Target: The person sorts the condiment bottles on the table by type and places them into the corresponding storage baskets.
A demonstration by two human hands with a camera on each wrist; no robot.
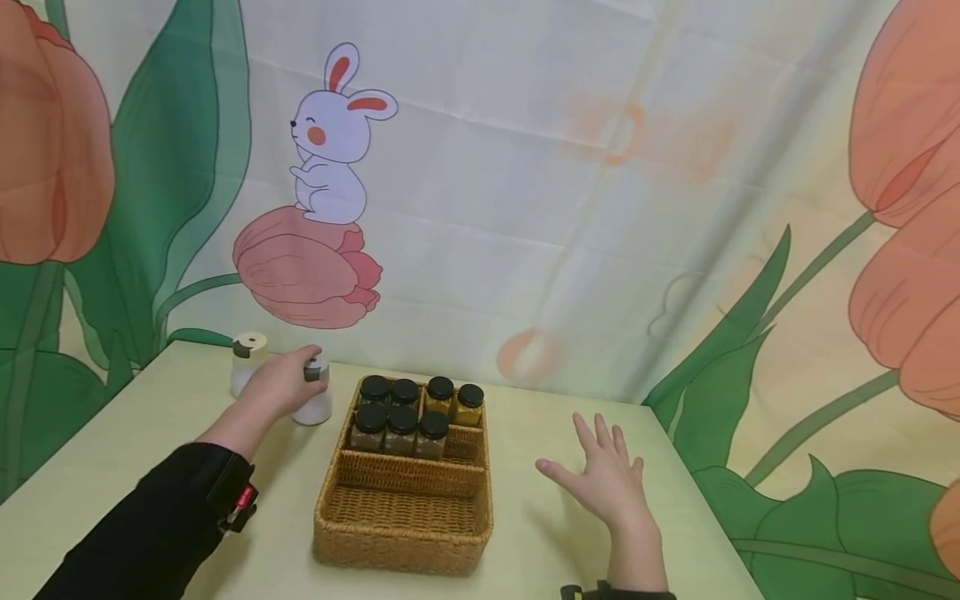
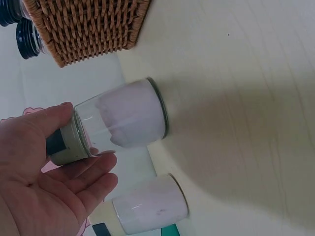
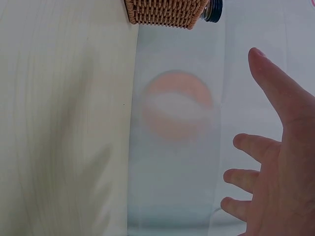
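My left hand (image 1: 279, 385) holds a clear glass jar (image 2: 130, 118) of white powder by its pale lid, thumb on one side and fingers on the other. A dark patch shows on that lid. Just left of it stands a similar jar (image 1: 242, 371) with a cream lid, also pale inside. My right hand (image 1: 607, 483) is over the table's right side, fingers spread and nothing in it. Between the hands sits a woven basket (image 1: 401, 537) with compartments. Several small black-lidded jars (image 1: 401, 421) fill its back part, some with yellow contents, others darker. Its front compartment is bare.
The pale table (image 1: 540, 550) ends at a hanging cloth (image 1: 465, 217) printed with tulips and a rabbit. More of this printed cloth hangs along the left and right sides. The basket's raised walls and dividers stand between my hands.
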